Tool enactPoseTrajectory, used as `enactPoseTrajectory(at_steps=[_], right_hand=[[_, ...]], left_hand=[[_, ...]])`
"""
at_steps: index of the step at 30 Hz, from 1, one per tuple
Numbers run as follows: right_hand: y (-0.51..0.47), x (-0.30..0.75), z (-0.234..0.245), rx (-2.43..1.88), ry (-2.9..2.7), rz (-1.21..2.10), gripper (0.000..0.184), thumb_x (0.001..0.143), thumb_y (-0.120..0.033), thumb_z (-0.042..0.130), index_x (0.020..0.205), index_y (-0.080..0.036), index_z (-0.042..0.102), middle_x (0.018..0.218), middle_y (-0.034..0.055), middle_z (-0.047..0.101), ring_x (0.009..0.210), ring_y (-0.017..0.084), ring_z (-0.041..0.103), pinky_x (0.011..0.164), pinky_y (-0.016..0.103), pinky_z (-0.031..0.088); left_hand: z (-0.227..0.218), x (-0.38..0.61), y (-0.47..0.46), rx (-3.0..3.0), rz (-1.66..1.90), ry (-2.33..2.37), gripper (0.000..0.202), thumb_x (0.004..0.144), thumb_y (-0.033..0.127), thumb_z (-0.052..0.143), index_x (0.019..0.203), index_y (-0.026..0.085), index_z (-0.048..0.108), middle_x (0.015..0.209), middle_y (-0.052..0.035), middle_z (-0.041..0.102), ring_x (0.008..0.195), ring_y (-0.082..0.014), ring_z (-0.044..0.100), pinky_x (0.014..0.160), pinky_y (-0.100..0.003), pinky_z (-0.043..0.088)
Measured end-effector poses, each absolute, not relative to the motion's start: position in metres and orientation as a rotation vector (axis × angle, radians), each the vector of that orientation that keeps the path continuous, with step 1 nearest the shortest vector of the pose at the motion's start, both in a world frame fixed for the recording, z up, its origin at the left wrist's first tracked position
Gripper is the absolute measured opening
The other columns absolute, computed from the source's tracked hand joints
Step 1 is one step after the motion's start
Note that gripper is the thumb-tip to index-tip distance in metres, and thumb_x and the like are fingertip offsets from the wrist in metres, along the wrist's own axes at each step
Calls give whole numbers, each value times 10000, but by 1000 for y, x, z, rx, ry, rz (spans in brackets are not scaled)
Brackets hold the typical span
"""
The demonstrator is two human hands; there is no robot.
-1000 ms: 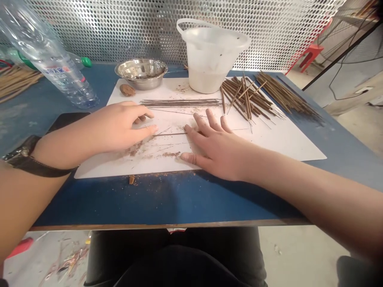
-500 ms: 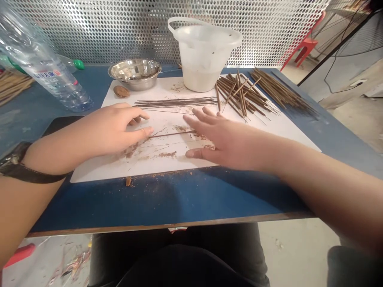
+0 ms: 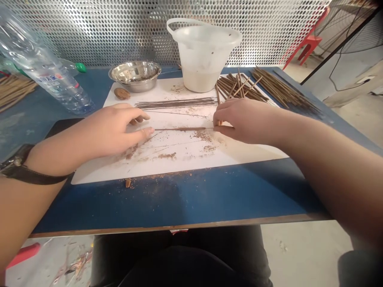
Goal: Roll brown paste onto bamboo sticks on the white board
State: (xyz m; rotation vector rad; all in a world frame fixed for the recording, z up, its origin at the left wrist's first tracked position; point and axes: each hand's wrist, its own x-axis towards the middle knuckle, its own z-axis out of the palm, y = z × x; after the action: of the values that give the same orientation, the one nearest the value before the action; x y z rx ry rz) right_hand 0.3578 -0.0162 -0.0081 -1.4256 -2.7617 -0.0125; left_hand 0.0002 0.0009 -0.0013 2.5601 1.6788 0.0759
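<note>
A brown paste-coated incense stick (image 3: 191, 129) lies crosswise on the white board (image 3: 101, 169), its thin bare end pointing right. My right hand (image 3: 239, 119) is closed in a pinch at that bare end. At the other end, the thumb of my left hand (image 3: 119, 127) rests at the coated tip, with thumb and fingers apart. Behind the stick, several thin dark sticks (image 3: 176, 103) lie in a row, and one single thin stick (image 3: 179, 114) lies in front of them. Brown crumbs (image 3: 167, 156) are scattered over the board.
A steel bowl (image 3: 136, 75), a brown paste lump (image 3: 122, 93) and a white bucket (image 3: 206, 56) stand at the back. Coated sticks are piled (image 3: 236, 85) behind my right hand, beside another bundle (image 3: 278, 89). A plastic bottle (image 3: 54, 75) stands left. A perforated metal screen (image 3: 119, 32) closes the back.
My right hand has gone from lying flat, fingers spread, to a pinch farther right at the stick's bare end. The stick now shows uncovered, slightly farther back. My left hand has barely moved.
</note>
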Motion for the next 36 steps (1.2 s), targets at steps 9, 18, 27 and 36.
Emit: enactPoseTrajectory(at_steps=[9, 18, 27, 36], right_hand=[[-27, 314, -6, -1313, -2766, 54, 341, 1096, -281, 501, 1092, -159, 819, 1117, 166, 779, 1061, 315, 696, 854, 424, 516], [-7, 341, -29, -1081, -2570, 203, 344, 1075, -447, 603, 993, -184, 811, 995, 132, 781, 960, 292, 703, 829, 411, 510], [-5, 344, -29, -1141, -2473, 223, 323, 1049, -433, 603, 947, -200, 804, 951, 123, 784, 923, 283, 701, 808, 408, 496], [-4, 342, -33, -1214, -2302, 261, 274, 1027, -373, 598, 892, -210, 772, 900, 88, 759, 840, 236, 669, 779, 386, 462]], left_hand=[[-13, 9, -16, 2636, 9, 1451, 874, 952, 877, 505, 1623, 326, 616, 1767, -47, 493, 1646, -420, 429, 1315, -471, 412], [-20, 17, -68, 2681, -205, 1413, 1128, 1065, 873, 210, 1810, 26, 215, 1876, -215, 171, 1737, -407, 245, 1407, -538, 265], [-30, 14, -77, 2729, -170, 1424, 1169, 1042, 916, 186, 1818, 40, 193, 1879, -214, 155, 1737, -421, 238, 1404, -570, 278], [-28, 16, -73, 2708, -186, 1435, 1205, 1031, 930, 211, 1818, 20, 146, 1881, -229, 117, 1739, -444, 208, 1403, -589, 264]])
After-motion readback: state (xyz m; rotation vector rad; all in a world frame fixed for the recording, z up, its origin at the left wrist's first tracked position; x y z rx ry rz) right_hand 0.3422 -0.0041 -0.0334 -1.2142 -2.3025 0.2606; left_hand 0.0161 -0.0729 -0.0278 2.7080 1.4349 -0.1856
